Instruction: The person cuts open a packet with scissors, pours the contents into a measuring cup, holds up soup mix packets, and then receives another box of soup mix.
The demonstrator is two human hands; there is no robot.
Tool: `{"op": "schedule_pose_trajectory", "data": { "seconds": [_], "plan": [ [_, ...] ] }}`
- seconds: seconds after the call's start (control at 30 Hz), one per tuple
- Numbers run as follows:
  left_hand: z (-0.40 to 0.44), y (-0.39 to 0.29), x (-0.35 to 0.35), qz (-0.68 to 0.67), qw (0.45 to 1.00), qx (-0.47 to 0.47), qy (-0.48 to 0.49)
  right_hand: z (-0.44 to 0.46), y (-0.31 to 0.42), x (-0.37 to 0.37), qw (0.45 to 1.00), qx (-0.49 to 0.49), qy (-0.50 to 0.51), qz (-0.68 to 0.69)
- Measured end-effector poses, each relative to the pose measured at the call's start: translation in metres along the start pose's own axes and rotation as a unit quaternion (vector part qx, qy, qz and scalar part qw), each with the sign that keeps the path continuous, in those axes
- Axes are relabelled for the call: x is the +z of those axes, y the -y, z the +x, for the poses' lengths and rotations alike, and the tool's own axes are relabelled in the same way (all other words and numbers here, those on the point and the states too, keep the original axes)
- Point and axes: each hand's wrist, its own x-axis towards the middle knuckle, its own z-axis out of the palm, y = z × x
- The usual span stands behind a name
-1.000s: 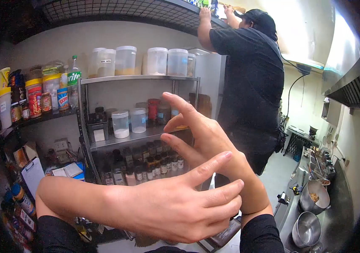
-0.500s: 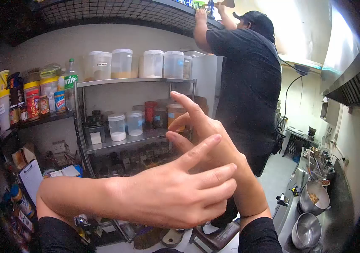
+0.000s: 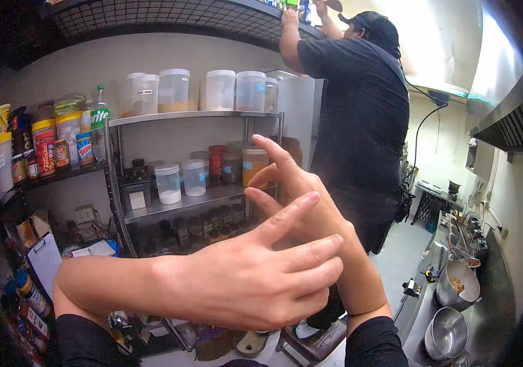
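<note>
My left hand (image 3: 273,269) reaches across from the left with its back toward me. Its index finger points up to the right, while the other fingers are loosely bent and slightly apart. Behind it, my right hand (image 3: 298,186) rises from the lower right, fingers spread and partly curled, with nothing visible in it. The left hand overlaps the right palm and wrist; whether they touch is hard to tell. Beyond the hands stands a metal shelf rack (image 3: 194,115) bearing lidded plastic containers (image 3: 174,92), and smaller tubs (image 3: 168,183) sit on its lower shelf.
A co-worker in dark clothing (image 3: 359,122) reaches up to a high shelf (image 3: 169,18) ahead. Jars and a green bottle (image 3: 100,113) stand at left, near a clipboard (image 3: 44,260). Metal pots (image 3: 446,333) rest on the right counter. A broom head (image 3: 215,345) lies below.
The view has shifted slightly, so the shelves appear a little higher and further left. My hands keep nearly the same crossed pose. The co-worker still reaches up.
</note>
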Motion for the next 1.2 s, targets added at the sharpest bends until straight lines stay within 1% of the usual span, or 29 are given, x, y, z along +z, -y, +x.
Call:
{"op": "schedule_pose_trajectory", "data": {
  "seconds": [0.2, 0.27, 0.43, 0.6, 0.73, 0.9, 1.2],
  "plan": [
    [-0.003, -0.001, -0.002, -0.003, 1.0, -0.001, -0.008, 0.002, -0.012, 0.003, 1.0, 0.018, -0.005, -0.002],
    [-0.004, -0.004, -0.001, -0.015, 0.999, 0.0, -0.034, 0.001, -0.015, 0.004, 1.0, 0.021, -0.008, -0.004],
    [-0.005, -0.009, -0.002, -0.017, 0.999, 0.005, -0.034, -0.001, -0.019, 0.005, 0.999, 0.026, -0.014, -0.012],
    [-0.002, -0.011, -0.004, -0.031, 0.999, 0.001, -0.041, -0.002, -0.013, 0.002, 0.999, 0.05, 0.007, -0.02],
    [-0.001, -0.012, -0.003, -0.021, 0.999, 0.01, -0.033, -0.003, -0.014, 0.003, 0.999, 0.037, -0.006, -0.013],
    [-0.001, -0.015, -0.003, -0.023, 0.999, 0.006, -0.044, -0.003, -0.009, -0.002, 0.999, 0.036, 0.014, -0.026],
    [0.001, -0.016, -0.006, -0.028, 0.999, -0.001, -0.043, -0.003, -0.016, -0.001, 0.999, 0.031, 0.015, -0.021]
  ]
}}
